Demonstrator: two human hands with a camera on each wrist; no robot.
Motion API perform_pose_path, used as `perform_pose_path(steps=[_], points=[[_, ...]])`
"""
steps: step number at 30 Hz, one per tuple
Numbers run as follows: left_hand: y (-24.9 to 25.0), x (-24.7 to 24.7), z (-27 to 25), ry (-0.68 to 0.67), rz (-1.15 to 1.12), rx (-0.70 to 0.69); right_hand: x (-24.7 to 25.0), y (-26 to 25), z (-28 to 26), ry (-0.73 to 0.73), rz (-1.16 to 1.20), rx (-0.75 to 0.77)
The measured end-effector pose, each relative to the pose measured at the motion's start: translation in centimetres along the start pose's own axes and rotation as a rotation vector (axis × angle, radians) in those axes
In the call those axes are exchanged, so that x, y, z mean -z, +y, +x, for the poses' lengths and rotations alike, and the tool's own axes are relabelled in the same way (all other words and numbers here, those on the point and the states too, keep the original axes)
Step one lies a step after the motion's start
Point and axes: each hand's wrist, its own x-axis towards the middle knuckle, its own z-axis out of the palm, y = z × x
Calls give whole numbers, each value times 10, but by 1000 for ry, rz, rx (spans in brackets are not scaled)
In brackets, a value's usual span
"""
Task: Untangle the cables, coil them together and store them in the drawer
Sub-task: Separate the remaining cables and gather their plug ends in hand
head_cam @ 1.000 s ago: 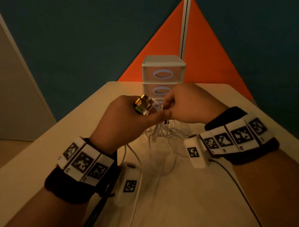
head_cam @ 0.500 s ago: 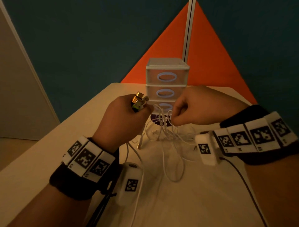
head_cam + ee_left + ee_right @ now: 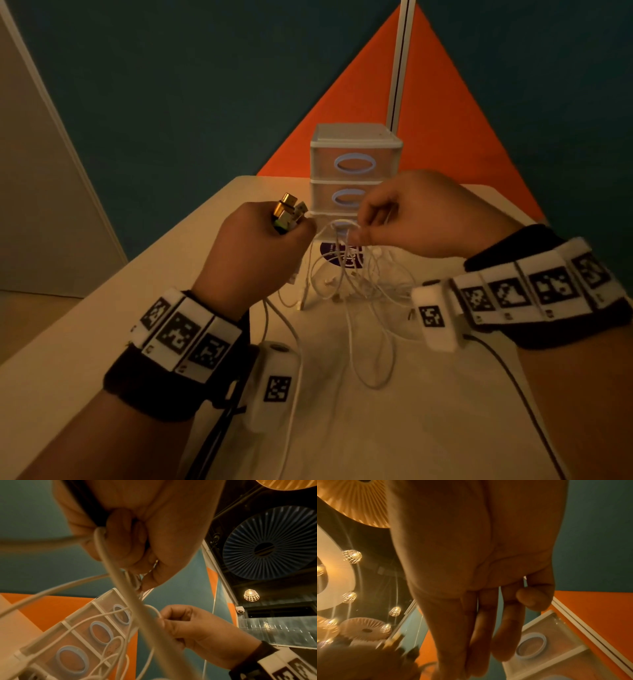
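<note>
Several white cables (image 3: pixel 356 284) hang in a tangle above the beige table (image 3: pixel 68 342). My left hand (image 3: pixel 260 246) is raised in a fist that grips a bunch of cable ends, with gold and silver plugs (image 3: pixel 287 212) sticking out of its top. My right hand (image 3: pixel 363 233) pinches a white cable loop (image 3: pixel 154 609) just right of the left fist; the same pinch shows in the left wrist view (image 3: pixel 164 620). A small white drawer unit (image 3: pixel 356 161) with three shut drawers stands behind the hands.
A purple round sticker (image 3: pixel 329 253) lies on the table under the cables. Black wrist-camera leads (image 3: pixel 513 383) trail toward the near edge. Teal and orange wall panels (image 3: pixel 445 113) rise behind the table.
My hands have drawn apart: the right one let go near the left fist and now pinches a loop farther right. More cable hangs stretched between them. The view has tilted down a little.
</note>
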Motion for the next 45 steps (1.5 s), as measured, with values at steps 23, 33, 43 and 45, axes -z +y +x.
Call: perform_pose_path(steps=[23,33,43,45], points=[[0,-2,-2,34,74,-138,19,6,-2,209,207,16],[-3,-4,-1,1,83,-170,12,10,1,275,148,-16],[-1,-6,-2,64,33,-199,10,-16,-7,176,160,195],[0,-6,-3,64,34,-205,4,-18,-5,148,123,223]])
